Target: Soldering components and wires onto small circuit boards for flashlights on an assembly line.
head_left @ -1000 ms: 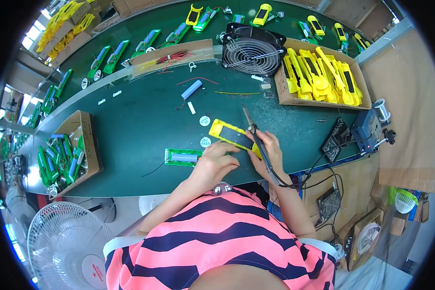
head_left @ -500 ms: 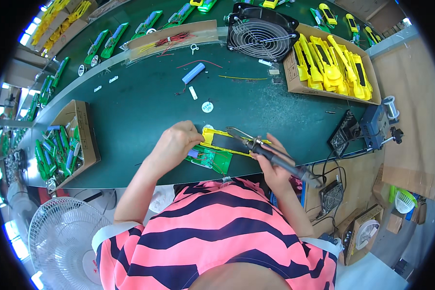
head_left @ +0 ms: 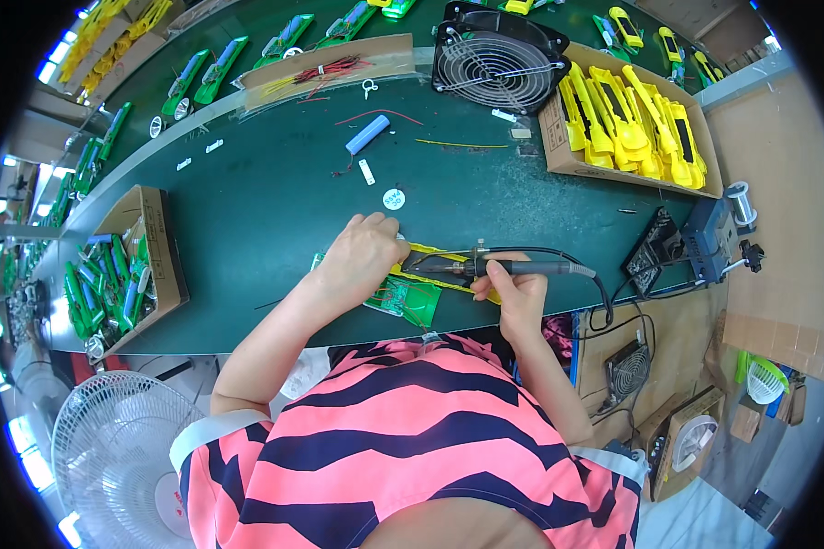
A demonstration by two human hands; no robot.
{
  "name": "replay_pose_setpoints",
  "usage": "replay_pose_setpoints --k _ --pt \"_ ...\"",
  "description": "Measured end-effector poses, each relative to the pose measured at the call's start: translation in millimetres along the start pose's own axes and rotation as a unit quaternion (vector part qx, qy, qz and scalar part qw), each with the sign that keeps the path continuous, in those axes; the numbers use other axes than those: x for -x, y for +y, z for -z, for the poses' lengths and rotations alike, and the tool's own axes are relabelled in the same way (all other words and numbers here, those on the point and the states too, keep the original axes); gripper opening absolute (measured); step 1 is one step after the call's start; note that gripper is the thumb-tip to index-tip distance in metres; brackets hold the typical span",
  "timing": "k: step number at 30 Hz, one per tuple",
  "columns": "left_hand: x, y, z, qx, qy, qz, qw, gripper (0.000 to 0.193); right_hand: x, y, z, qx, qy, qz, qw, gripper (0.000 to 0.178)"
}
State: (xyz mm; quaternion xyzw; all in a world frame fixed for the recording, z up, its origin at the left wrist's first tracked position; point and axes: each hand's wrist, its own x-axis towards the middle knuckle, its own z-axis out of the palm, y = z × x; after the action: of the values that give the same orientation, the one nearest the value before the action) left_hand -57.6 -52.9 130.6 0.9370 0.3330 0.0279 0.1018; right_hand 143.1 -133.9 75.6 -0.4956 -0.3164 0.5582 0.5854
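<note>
My right hand [head_left: 519, 295] is closed around a soldering iron [head_left: 531, 268], whose metal tip points left over the inside of a yellow plastic casing [head_left: 437, 251]. The fingers of that hand also touch the casing's right end. At the casing's left end, my left hand [head_left: 364, 258] is closed on it, its fingertips partly hidden. Below the casing lies a green housing [head_left: 421, 305] with a circuit board and thin red wires, partly covered by my left hand.
Ahead lie a blue battery cell [head_left: 367, 134] and a round white sticker [head_left: 394, 199]. A box of yellow casings [head_left: 634, 128], a black fan [head_left: 499, 64] and a blue soldering station [head_left: 708, 242] stand rightward. A carton of green assemblies [head_left: 167, 247] stands left.
The soldering iron has swung from a slant to nearly level, its tip now inside the yellow casing. My left hand has shifted slightly right and up, over the casing's left end.
</note>
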Motion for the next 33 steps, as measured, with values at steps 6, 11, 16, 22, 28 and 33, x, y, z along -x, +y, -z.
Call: replay_pose_setpoints --k 6,11,16,22,28,33 --pt "0 -1 1 0.043 -0.013 0.005 0.999 0.01 -2 0 -1 -0.026 -0.01 -0.015 0.999 0.01" --pt "-1 2 4 0.051 -0.016 0.006 0.999 0.011 -2 1 -2 0.0 -0.013 -0.003 1.0 0.011" --pt "-1 5 6 0.041 -0.024 0.016 0.999 0.014 -1 1 0 0.003 -0.022 0.003 1.0 0.011" --pt "-2 7 6 0.021 -0.033 0.023 0.999 0.013 16 -12 12 0.007 0.014 0.103 0.995 0.017" --pt "-1 10 7 -0.016 -0.043 0.025 0.999 0.016 36 -15 34 0.267 0.012 0.267 0.926 0.022" --pt "-3 11 7 -0.014 -0.02 0.026 0.999 0.017 27 -13 36 0.407 -0.04 0.281 0.868 0.041"
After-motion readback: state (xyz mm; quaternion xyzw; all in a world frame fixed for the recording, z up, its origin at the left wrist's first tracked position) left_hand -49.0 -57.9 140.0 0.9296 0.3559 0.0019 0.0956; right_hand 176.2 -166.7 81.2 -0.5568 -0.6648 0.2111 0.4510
